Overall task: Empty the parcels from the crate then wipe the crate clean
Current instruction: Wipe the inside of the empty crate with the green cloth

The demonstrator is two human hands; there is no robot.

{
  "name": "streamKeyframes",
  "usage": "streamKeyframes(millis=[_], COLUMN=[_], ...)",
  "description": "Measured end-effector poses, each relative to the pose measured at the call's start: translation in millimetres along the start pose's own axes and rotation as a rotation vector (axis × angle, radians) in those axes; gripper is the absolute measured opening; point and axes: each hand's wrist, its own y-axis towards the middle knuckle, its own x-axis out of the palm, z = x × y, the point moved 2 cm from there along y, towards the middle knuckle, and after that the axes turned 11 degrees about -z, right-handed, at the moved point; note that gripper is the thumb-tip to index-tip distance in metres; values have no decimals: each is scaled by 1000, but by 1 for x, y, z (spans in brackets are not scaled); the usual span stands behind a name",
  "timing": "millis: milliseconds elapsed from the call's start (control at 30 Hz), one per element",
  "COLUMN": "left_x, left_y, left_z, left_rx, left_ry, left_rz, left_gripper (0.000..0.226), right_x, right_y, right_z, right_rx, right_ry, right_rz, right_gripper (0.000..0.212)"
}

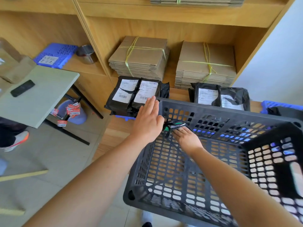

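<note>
Wiping is under way. The emptied crate (pixel 213 110) sits lower right, with the parcels (pixel 144 92) on the shelf (pixel 178 94) above it. The left hand (pixel 147 123) lies flat on the rim. The right hand (pixel 186 138) presses a cloth (pixel 177 126) flat-fingered into the far corner. Next, probably sweep the walls.

Wooden shelving (pixel 164 22) backs a grey floor (pixel 49 161); a pale table (pixel 41 95) stands left, white wall (pixel 270 63) right.
</note>
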Motion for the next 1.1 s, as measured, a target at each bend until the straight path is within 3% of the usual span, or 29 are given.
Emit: streamKeyframes(millis=[133, 267, 467, 600, 667, 767, 867, 967, 1100], left_x=[-2, -3, -2, -1, -2, -1, 0, 2, 2], left_y=[-2, -3, -3, -3, -3, -2, -1, 0, 0], left_z=[3, 4, 3, 4, 5, 5, 4, 2, 2], left_rx=[-13, -22, -15, -28, -33, -31, -34, -32, -35], left_ry=[18, 52, 54, 68, 77, 82, 93, 95, 88], left_rz=[-12, -13, 2, -5, -7, -8, 1, 0, -7], left_gripper=[61, 61, 61, 62, 62, 62, 63, 64, 70], right_x=[3, 11, 43, 48, 57, 64, 67, 56, 44], right_y=[-22, -54, -111, -157, -176, -183, -165, -145, -108], right_z=[23, 53, 100, 113, 120, 126, 120, 101, 82], right_rx=[-3, 22, 137, 371, 570, 790, 922, 1152, 1251], right_ry=[-85, -180, -101, 181, 333, 636, 1036, 1485, 1787], right_rz=[2, -139, -160, -173, -172, -17, 165, 375, 417], right_gripper=[54, 53, 43, 54, 76, 89, 81, 49, 58])
